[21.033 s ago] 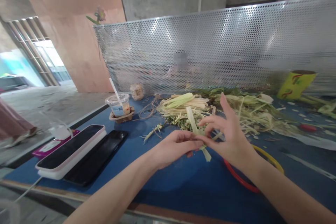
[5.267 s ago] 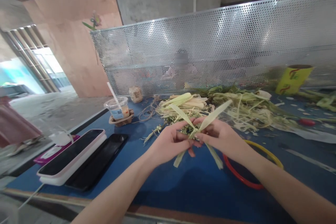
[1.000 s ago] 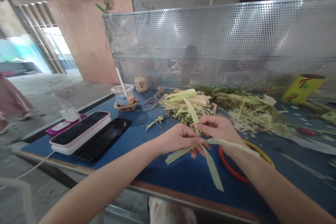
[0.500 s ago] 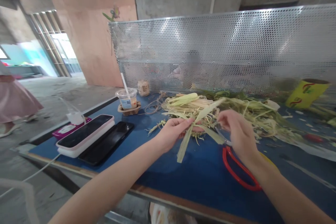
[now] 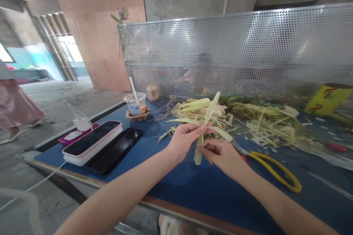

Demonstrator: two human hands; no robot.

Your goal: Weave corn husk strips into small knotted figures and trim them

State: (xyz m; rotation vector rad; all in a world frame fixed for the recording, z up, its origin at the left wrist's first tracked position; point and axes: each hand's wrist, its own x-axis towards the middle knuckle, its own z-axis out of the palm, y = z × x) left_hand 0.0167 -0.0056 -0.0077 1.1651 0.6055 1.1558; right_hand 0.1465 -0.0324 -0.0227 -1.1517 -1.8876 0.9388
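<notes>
My left hand [image 5: 184, 140] is closed in a pinch on a small bundle of pale green leaf strips [image 5: 209, 114] held above the blue table [image 5: 193, 191]. One strip stands nearly upright and others fan out sideways from the pinch. My right hand [image 5: 221, 155] sits just below and to the right, its fingers curled on the lower end of the upright strip. Scissors with a yellow handle [image 5: 276, 171] lie on the table right behind my right hand, their red handle mostly hidden by it.
Two phones [image 5: 92, 141] lie at the left beside a pink pack. A plastic cup with a straw [image 5: 135, 104] stands further back. Heaps of husks and leaves [image 5: 261, 119] stretch along a perforated metal screen [image 5: 234, 51]. A person sits behind it. A yellow cup [image 5: 328, 99] stands far right.
My right hand has dropped from the upper right to just under my left hand and taken the strip's lower end. The strips now stand more upright. The scissors' yellow handle has come into view.
</notes>
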